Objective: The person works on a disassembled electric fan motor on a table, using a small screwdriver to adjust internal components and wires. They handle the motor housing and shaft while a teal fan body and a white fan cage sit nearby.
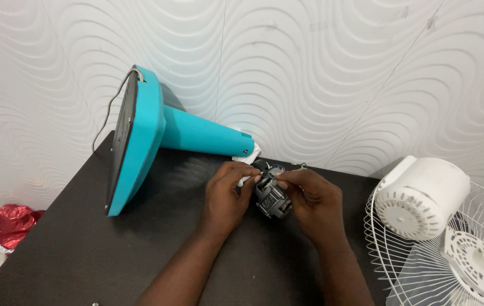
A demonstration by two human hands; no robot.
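Observation:
A small grey fan motor [272,199] lies on the black table [83,243], at the narrow end of a turquoise fan stand [157,133] tipped on its side. My right hand [310,204] grips the motor from the right. My left hand [226,195] pinches a small white part at the motor's left side, where the stand's white neck joint [250,153] ends. Both hands' fingertips meet over the top of the motor.
A white motor cover [420,197] and a white wire fan guard [451,255] lie at the table's right edge. A grey cord [107,110] hangs from the stand's base. Red and gold foil [1,226] lies left of the table. A wavy white wall stands behind.

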